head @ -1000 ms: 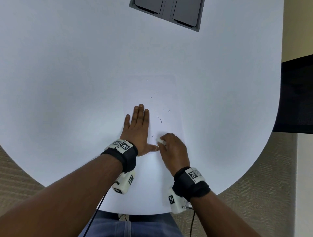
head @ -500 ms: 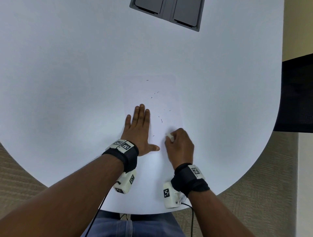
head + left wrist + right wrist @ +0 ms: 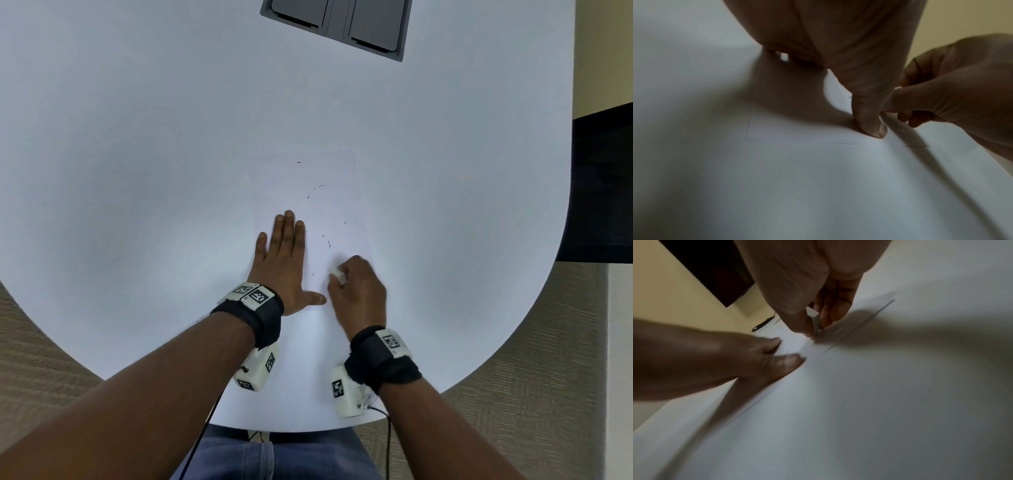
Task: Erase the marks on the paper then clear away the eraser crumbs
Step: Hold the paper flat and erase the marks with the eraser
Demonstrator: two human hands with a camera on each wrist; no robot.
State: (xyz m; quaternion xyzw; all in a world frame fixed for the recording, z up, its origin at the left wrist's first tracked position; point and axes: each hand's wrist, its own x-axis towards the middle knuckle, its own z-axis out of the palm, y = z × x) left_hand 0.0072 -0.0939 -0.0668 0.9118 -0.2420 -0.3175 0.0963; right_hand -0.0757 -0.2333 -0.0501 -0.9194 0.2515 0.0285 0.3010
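The left hand (image 3: 282, 263) lies flat, fingers straight, pressing the paper (image 3: 329, 212) onto the white tabletop (image 3: 137, 137). The right hand (image 3: 356, 291) pinches a white eraser (image 3: 337, 275) against the paper's near portion, below scattered dark crumbs (image 3: 329, 243).

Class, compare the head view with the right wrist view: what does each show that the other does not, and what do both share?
Only the head view shows the dark crumbs scattered up the paper, the grey panel and both wristbands. Only the right wrist view shows the eraser's edge pinched between thumb and fingers, touching the sheet. Both show the right hand gripping the eraser and the left hand lying flat on the paper.
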